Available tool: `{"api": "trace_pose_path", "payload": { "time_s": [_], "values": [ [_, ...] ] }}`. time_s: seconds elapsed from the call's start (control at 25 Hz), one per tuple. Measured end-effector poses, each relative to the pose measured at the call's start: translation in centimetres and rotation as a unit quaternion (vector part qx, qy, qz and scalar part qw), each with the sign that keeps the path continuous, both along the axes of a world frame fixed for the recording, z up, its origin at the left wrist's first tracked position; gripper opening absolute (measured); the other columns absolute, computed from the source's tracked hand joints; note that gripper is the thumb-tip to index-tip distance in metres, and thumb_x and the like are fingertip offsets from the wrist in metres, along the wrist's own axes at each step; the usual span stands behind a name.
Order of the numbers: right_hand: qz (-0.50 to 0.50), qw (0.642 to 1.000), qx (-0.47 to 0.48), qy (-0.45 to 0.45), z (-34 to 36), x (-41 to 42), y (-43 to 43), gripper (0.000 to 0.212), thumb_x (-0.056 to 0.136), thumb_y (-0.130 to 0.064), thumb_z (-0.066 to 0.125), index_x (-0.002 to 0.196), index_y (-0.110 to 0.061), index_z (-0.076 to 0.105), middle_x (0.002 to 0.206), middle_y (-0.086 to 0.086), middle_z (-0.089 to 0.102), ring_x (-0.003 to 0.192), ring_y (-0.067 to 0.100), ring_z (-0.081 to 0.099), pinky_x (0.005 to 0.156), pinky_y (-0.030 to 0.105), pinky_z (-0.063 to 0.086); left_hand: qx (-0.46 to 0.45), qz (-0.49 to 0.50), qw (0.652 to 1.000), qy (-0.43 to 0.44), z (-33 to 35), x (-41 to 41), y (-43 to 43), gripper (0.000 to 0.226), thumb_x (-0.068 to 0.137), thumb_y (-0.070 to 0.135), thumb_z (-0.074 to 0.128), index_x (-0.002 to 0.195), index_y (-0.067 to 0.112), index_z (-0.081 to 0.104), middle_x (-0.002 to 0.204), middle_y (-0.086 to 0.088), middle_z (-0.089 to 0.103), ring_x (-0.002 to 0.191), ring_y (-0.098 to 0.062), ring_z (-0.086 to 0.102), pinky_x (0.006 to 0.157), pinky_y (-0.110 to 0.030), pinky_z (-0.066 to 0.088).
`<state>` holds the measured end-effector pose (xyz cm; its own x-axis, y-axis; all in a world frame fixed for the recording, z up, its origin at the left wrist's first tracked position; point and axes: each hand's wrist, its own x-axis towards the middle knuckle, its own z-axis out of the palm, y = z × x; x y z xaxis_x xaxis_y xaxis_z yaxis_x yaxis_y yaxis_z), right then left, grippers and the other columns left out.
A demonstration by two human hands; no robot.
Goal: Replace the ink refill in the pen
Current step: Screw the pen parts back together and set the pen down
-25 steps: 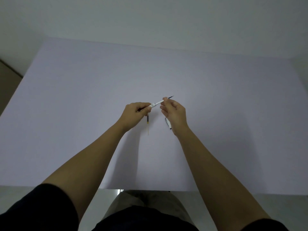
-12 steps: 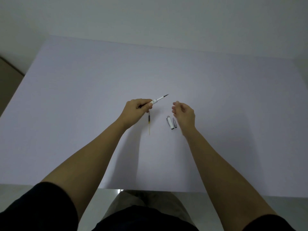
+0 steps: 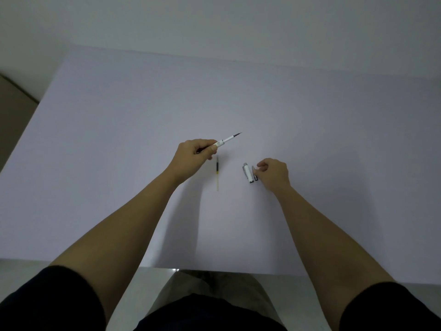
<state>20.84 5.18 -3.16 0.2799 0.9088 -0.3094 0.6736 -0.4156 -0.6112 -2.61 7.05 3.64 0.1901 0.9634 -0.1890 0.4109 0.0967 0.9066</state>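
Observation:
My left hand [image 3: 194, 155] grips the white pen barrel [image 3: 223, 141] above the table, and the dark refill tip points up and to the right. A loose refill [image 3: 217, 173], dark at the top and yellowish below, lies on the table just right of that hand. A white pen cap [image 3: 248, 174] and a small grey pen piece [image 3: 255, 176] lie side by side on the table. My right hand [image 3: 274, 173] is down beside them with its fingers curled. Its fingertips are at the grey piece, which they partly hide.
The white table [image 3: 334, 139] stretches wide around my hands, with its near edge close to my lap. A pale wall stands behind the table's far edge. A strip of brown floor [image 3: 12, 111] shows at the far left.
My right hand let go of the pen tip, moved right and down, and now rests at the grey piece next to the cap. My left hand keeps holding the pen barrel.

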Motion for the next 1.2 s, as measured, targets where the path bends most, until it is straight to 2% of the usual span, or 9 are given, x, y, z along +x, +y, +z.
{"api": "trace_pose_path", "payload": {
  "time_s": [0.24,0.32,0.4,0.48,0.52,0.64,0.76,0.96,1.2],
  "values": [
    [0.022,0.997,-0.014,-0.077,-0.1,0.6,0.2,0.020,0.080,-0.008,0.063,0.098,-0.002,0.068,0.103,0.015,0.071,0.098,0.029,0.063,0.083,0.030,0.047,0.006,0.000,1.000,0.013,-0.2,-0.5,-0.2,0.018,0.090,0.028,0.056,0.100,0.022,0.070,0.090,0.001,0.068,0.074,-0.004,0.062,0.062,-0.003,0.042],
    [-0.021,0.998,-0.011,-0.054,0.2,0.9,0.2,0.023,0.081,-0.010,0.062,0.102,-0.003,0.067,0.102,0.012,0.071,0.096,0.026,0.063,0.083,0.031,0.048,0.006,-0.010,1.000,0.015,-0.3,-0.5,-0.3,0.018,0.090,0.028,0.057,0.101,0.022,0.070,0.090,-0.001,0.068,0.075,-0.007,0.062,0.067,-0.008,0.044],
    [-0.117,0.988,-0.001,0.103,1.0,1.1,0.5,0.025,0.080,-0.011,0.063,0.104,-0.005,0.067,0.093,0.008,0.070,0.083,0.015,0.064,0.076,0.025,0.051,0.004,-0.022,1.000,0.019,-0.5,-0.5,-0.3,0.018,0.090,0.027,0.057,0.101,0.022,0.070,0.091,-0.005,0.069,0.077,-0.010,0.061,0.071,-0.016,0.045],
    [-0.186,0.924,0.017,0.334,2.1,0.6,0.9,0.017,0.082,-0.010,0.065,0.098,-0.006,0.067,0.081,0.004,0.069,0.069,0.006,0.065,0.065,0.015,0.053,0.001,-0.034,0.999,0.030,-0.8,-0.3,-0.4,0.018,0.090,0.026,0.057,0.101,0.023,0.070,0.092,-0.005,0.069,0.079,-0.011,0.062,0.071,-0.018,0.044],
    [-0.201,0.887,0.028,0.415,2.6,0.3,1.0,0.009,0.083,-0.009,0.065,0.091,-0.009,0.066,0.079,0.002,0.068,0.068,0.004,0.066,0.061,0.013,0.053,0.001,-0.039,0.999,0.034,-0.9,-0.2,-0.4,0.018,0.090,0.026,0.057,0.102,0.023,0.070,0.093,-0.005,0.070,0.080,-0.012,0.062,0.071,-0.018,0.044],
    [-0.190,0.828,0.053,0.525,3.4,-0.7,0.9,0.008,0.085,-0.007,0.063,0.081,-0.014,0.066,0.073,-0.005,0.072,0.071,0.003,0.069,0.063,0.013,0.054,0.004,-0.047,0.998,0.041,-1.2,0.2,-0.6,0.019,0.090,0.026,0.057,0.103,0.022,0.070,0.096,-0.007,0.070,0.086,-0.018,0.063,0.074,-0.022,0.046],
    [-0.173,0.814,0.066,0.550,3.6,-1.1,0.7,0.011,0.087,-0.005,0.061,0.083,-0.013,0.067,0.071,-0.008,0.074,0.074,0.003,0.070,0.065,0.013,0.054,0.006,-0.049,0.998,0.045,-1.3,0.5,-0.7,0.019,0.090,0.026,0.056,0.103,0.022,0.070,0.095,-0.008,0.071,0.086,-0.020,0.063,0.078,-0.029,0.048],
    [-0.169,0.802,0.079,0.567,3.8,-1.1,0.8,0.011,0.086,-0.005,0.062,0.083,-0.013,0.068,0.072,-0.008,0.075,0.076,0.003,0.070,0.066,0.013,0.054,0.005,-0.047,0.998,0.049,-1.4,0.4,-0.6,0.020,0.090,0.027,0.057,0.105,0.022,0.070,0.092,-0.007,0.071,0.081,-0.014,0.062,0.069,-0.018,0.044],
    [-0.157,0.807,0.080,0.564,4.1,-1.0,0.7,0.011,0.086,-0.006,0.062,0.084,-0.014,0.068,0.074,-0.008,0.075,0.078,0.004,0.070,0.067,0.013,0.054,0.007,-0.053,0.997,0.051,-1.3,0.5,-0.5,0.020,0.090,0.027,0.056,0.105,0.023,0.070,0.093,-0.008,0.071,0.085,-0.020,0.063,0.071,-0.020,0.044]
  ]
}}
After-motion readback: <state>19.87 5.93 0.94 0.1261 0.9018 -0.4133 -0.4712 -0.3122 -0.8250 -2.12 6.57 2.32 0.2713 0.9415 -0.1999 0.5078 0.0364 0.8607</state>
